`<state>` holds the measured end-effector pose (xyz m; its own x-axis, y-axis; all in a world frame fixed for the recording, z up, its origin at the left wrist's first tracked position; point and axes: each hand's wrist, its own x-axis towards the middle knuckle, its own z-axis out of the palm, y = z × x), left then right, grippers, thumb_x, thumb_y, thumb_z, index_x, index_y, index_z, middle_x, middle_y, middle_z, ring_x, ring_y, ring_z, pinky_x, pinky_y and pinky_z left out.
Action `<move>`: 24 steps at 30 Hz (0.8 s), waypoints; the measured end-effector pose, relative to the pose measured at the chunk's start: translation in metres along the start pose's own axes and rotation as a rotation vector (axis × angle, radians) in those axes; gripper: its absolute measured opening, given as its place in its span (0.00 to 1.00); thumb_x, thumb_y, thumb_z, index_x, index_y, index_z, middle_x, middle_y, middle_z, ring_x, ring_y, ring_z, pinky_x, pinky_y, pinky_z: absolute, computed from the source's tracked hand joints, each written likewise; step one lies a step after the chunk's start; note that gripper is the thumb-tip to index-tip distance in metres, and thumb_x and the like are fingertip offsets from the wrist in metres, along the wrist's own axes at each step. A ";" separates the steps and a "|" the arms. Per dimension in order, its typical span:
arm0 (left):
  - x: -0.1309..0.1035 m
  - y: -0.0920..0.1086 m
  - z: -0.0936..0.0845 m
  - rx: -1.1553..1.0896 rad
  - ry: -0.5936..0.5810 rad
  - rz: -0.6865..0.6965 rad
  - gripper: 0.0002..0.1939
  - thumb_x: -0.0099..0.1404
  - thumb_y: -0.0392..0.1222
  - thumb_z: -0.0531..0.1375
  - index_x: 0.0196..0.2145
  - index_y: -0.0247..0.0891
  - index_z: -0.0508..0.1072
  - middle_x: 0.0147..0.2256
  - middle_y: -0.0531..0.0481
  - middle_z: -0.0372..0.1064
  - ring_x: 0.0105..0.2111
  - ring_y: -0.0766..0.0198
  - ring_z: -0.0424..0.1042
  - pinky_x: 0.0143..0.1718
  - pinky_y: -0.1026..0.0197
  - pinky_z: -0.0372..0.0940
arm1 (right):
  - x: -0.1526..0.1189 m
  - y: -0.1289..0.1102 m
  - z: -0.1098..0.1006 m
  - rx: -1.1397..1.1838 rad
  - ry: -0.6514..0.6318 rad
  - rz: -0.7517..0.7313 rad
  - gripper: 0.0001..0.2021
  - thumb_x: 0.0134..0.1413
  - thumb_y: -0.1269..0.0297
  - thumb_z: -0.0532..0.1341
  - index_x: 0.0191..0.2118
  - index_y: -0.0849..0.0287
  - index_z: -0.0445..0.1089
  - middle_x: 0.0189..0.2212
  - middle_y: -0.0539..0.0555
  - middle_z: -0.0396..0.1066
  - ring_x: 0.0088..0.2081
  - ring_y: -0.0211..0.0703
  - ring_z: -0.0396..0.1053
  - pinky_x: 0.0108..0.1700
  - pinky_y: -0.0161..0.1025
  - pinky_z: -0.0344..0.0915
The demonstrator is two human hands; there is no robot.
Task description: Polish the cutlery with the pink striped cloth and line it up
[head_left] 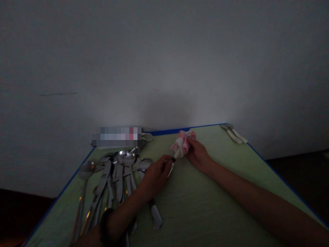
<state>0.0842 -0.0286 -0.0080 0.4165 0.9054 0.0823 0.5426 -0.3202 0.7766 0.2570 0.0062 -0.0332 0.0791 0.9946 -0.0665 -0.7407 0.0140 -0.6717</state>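
My left hand (158, 172) is closed on the metal end of a white-handled utensil (177, 153). My fingers cover its head, so I cannot tell whether it is a spoon or a fork. My right hand (199, 155) pinches a crumpled pink-and-white cloth (183, 142), which wraps the far end of the white handle. Both hands are above the middle of the table. Just left of my left hand lies a pile of metal cutlery (119, 178), with several spoons and long handles pointing toward me. A single spoon (146, 164) lies partly behind that hand.
Two white-handled utensils (234, 134) lie side by side at the table's far right corner. A blurred-out pale object (118, 137) sits at the far left edge, with a pale loop-shaped end (147, 137) beside it. The blue-edged green table (218, 202) meets a grey wall (167, 68).
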 end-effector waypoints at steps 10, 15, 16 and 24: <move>0.002 0.006 -0.009 -0.560 0.363 -0.061 0.19 0.59 0.50 0.57 0.45 0.36 0.66 0.21 0.59 0.62 0.15 0.73 0.60 0.14 0.70 0.58 | -0.001 -0.003 -0.002 -0.021 -0.007 0.034 0.08 0.43 0.65 0.65 0.32 0.62 0.70 0.29 0.50 0.71 0.31 0.33 0.67 0.37 0.32 0.65; -0.001 0.012 -0.010 -0.341 0.312 -0.047 0.21 0.57 0.47 0.59 0.47 0.35 0.69 0.21 0.57 0.65 0.17 0.70 0.64 0.19 0.68 0.60 | -0.007 -0.005 -0.002 -0.156 -0.167 0.152 0.11 0.43 0.62 0.66 0.33 0.62 0.70 0.28 0.51 0.71 0.29 0.34 0.66 0.34 0.32 0.64; -0.002 0.012 -0.010 -0.294 0.289 -0.049 0.19 0.58 0.47 0.58 0.45 0.35 0.71 0.19 0.57 0.65 0.17 0.70 0.63 0.19 0.69 0.59 | -0.009 -0.006 -0.002 -0.196 -0.217 0.172 0.11 0.42 0.62 0.66 0.33 0.62 0.71 0.28 0.51 0.71 0.29 0.34 0.66 0.34 0.32 0.63; 0.002 0.004 -0.012 -0.181 0.271 -0.032 0.18 0.60 0.50 0.56 0.42 0.37 0.75 0.24 0.53 0.69 0.20 0.69 0.62 0.19 0.68 0.57 | -0.012 -0.006 -0.002 -0.248 -0.298 0.167 0.10 0.43 0.62 0.66 0.33 0.61 0.71 0.27 0.49 0.70 0.28 0.33 0.65 0.34 0.32 0.62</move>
<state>0.0788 -0.0244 0.0028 0.1788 0.9632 0.2007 0.4037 -0.2578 0.8778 0.2619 -0.0064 -0.0298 -0.2521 0.9677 0.0025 -0.5409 -0.1388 -0.8295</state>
